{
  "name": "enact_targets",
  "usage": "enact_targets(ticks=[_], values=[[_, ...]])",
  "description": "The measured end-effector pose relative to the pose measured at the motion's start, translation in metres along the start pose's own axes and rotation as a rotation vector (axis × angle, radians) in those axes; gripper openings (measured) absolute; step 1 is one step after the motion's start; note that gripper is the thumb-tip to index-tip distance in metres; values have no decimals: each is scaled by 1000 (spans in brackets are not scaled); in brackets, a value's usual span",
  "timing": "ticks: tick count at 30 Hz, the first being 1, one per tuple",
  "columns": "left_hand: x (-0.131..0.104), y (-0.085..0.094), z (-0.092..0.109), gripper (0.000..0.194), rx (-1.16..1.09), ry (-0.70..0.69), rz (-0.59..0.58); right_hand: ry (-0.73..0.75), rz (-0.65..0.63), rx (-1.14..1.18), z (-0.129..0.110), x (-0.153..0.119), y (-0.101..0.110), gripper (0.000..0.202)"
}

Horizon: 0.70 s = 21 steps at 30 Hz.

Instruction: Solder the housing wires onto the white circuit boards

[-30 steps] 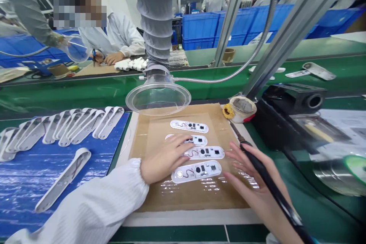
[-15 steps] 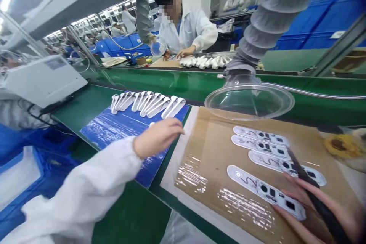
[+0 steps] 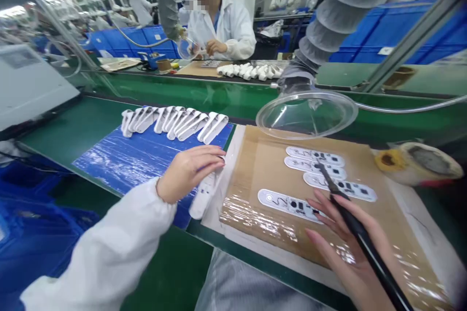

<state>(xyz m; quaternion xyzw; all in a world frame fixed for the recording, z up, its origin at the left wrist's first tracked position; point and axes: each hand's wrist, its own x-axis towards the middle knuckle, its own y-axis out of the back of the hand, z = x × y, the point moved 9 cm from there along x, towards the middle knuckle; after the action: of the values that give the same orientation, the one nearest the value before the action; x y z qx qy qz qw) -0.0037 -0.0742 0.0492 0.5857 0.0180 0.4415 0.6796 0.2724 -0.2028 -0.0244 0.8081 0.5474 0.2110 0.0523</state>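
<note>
My left hand [image 3: 191,170] is closed on a white plastic casing [image 3: 202,199], which hangs below the fingers at the seam between the blue mat and the cardboard. A black soldering iron [image 3: 355,228] lies across my right hand [image 3: 350,248], held by the palm and partly spread fingers; its tip is over the white strip boards. Several of these boards lie on the cardboard [image 3: 241,194]. The nearest board [image 3: 288,204] has its right end partly hidden behind my right fingertips; whether they touch it I cannot tell.
A row of white casings [image 3: 182,124] rests on the blue mat [image 3: 120,155]. Over the cardboard hangs a clear fume-extraction hood [image 3: 306,116]. A yellow sponge holder [image 3: 390,160] stands at the right. Across the green divider, another person [image 3: 222,24] works by more white casings.
My left hand now has a white casing visible beneath it. My right hand and the iron have moved left and show more fully. The head view has shifted.
</note>
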Motion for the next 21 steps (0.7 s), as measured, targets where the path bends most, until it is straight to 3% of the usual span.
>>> enact_targets(ticks=[3, 6, 10, 16, 18, 21], values=[[11, -12, 63, 12, -31, -37, 244, -23, -156, 138, -16, -12, -28, 61], [18, -33, 100, 12, -53, -52, 318, -119, -168, 175, -18, -18, -37, 57], [28, -50, 118, 8, -79, -203, 164, -212, -52, 201, -8, -23, -21, 46], [38, -85, 126, 15, 35, -422, -373, -95, -56, 182, -11, -24, -5, 47], [38, -92, 128, 17, 9, -448, -430, -73, -73, 191, -11, -24, -6, 49], [35, -88, 130, 16, -87, -465, -354, -81, -77, 199, -7, -26, -6, 50]])
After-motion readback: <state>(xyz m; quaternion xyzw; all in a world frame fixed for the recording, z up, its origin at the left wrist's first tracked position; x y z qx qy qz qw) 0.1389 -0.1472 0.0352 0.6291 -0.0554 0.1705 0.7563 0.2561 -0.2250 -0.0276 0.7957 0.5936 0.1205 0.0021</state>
